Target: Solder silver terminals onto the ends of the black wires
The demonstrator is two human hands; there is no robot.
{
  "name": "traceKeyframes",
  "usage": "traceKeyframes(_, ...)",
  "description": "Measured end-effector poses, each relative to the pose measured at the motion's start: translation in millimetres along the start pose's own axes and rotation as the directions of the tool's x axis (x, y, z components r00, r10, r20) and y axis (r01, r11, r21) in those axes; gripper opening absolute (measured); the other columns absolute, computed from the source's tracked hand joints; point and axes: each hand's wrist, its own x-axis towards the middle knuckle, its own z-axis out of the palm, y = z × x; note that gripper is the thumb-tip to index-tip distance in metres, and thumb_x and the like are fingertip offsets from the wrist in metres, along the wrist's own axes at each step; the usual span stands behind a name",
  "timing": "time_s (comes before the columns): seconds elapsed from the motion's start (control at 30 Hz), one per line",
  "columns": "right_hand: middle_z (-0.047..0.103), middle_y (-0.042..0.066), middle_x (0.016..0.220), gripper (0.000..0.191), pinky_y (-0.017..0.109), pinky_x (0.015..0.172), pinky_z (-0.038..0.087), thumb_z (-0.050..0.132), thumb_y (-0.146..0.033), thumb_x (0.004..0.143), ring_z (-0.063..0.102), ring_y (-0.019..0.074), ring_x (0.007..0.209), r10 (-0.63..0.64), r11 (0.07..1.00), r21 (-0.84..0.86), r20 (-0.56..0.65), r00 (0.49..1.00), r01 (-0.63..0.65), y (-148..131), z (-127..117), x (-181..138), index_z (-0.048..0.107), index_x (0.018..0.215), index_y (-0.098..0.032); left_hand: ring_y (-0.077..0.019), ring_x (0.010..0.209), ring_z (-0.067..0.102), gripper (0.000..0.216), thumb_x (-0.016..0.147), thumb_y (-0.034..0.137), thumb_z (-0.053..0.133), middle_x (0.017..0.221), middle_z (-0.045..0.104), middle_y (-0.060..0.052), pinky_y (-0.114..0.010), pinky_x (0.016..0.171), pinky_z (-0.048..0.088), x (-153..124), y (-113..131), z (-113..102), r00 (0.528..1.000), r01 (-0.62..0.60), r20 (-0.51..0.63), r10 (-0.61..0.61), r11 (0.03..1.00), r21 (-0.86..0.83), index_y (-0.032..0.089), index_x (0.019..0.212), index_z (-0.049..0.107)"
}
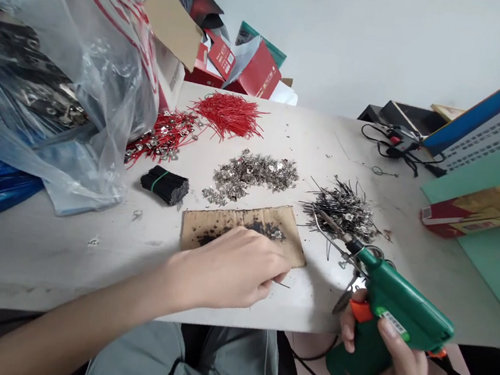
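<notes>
My right hand (402, 367) is wrapped around the handle of a green soldering gun (407, 299), a finger by its orange trigger. The gun's tip points up and left, over a pile of black wires with metal tabs (345, 208). My left hand (238, 267) is pinched at the front edge of a scorched piece of cardboard (294, 238). A thin dark wire (281, 284) sticks out from under its fingers; the fingertips are partly hidden. On the cardboard, just beyond that hand, lies a small metal tab (277, 234).
Loose metal tabs (256, 176) lie behind the cardboard. A banded bundle of black wires (164, 185) is left of it. Red wires (230, 115) are heaped at the back. A plastic bag (108, 66) fills the left; a red-and-yellow box (482, 206) stands right.
</notes>
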Motion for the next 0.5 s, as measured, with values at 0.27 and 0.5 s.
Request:
traceKeyframes(0.27, 0.065, 0.012, 0.093, 0.025, 0.027, 0.039, 0.040, 0.066, -0.031, 0.086, 0.055, 0.0156, 0.051, 0.070, 0.997, -0.022, 0.034, 0.997, -0.069, -5.0, -3.9, -5.6, 0.069, 0.106, -0.017, -0.0176, 0.084, 0.067, 0.018, 0.078, 0.004, 0.062, 0.086, 0.073, 0.000, -0.029, 0.083, 0.049, 2.7, -12.3, -4.2, 0.995, 0.033, 0.096, -0.016, 0.984, -0.175, 0.020, 0.082, 0.069)
traceKeyframes(0.5, 0.064, 0.011, 0.077, 0.040, 0.029, 0.035, 0.042, 0.081, -0.040, 0.071, 0.054, 0.0195, 0.047, 0.262, 0.948, -0.188, -0.004, 0.965, -0.258, -19.8, -19.7, -20.3, 0.071, 0.101, -0.016, -0.0147, 0.084, 0.064, 0.018, 0.078, 0.002, 0.063, 0.085, 0.072, 0.002, -0.027, 0.081, 0.046, 0.5, -17.2, -9.4, 0.996, 0.005, 0.091, 0.017, 0.971, -0.239, 0.019, 0.083, 0.069)
